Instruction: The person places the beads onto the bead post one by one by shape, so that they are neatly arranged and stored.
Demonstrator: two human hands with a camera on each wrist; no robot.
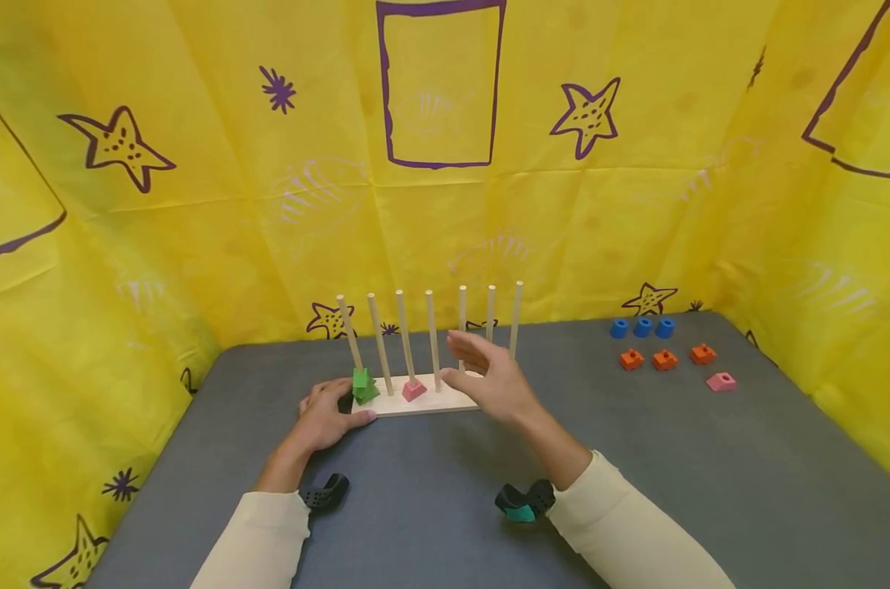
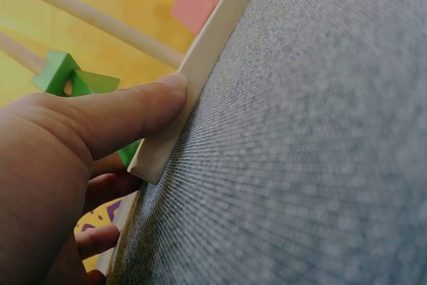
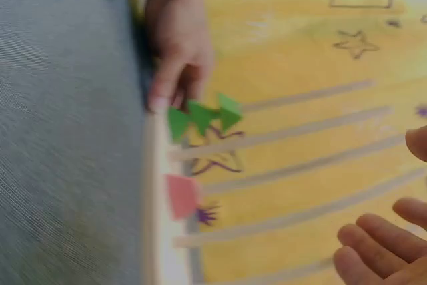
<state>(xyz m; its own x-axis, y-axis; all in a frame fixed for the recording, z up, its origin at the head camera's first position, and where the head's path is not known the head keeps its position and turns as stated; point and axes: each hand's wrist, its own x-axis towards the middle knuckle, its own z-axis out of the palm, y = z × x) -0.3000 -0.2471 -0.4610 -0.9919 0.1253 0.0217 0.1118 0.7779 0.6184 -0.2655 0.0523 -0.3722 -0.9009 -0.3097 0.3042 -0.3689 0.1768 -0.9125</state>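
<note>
A pale wooden peg board (image 1: 433, 402) with a row of several upright rods stands toward the back of the table. Stacked green blocks (image 1: 364, 388) sit on its leftmost rod, and a pink block (image 1: 414, 392) is on the third rod. My left hand (image 1: 327, 417) grips the board's left end; the left wrist view shows the thumb (image 2: 157, 101) pressed on its front edge. Fingers extended and holding nothing, my right hand (image 1: 498, 386) hovers before the right-hand rods and hides part of the board.
On the table's right lie blue cylindrical blocks (image 1: 642, 327), orange blocks (image 1: 664, 360) and another pink block (image 1: 721, 382). Behind the grey table (image 1: 415, 507) hangs a yellow patterned cloth (image 1: 445, 213), which also runs along both sides.
</note>
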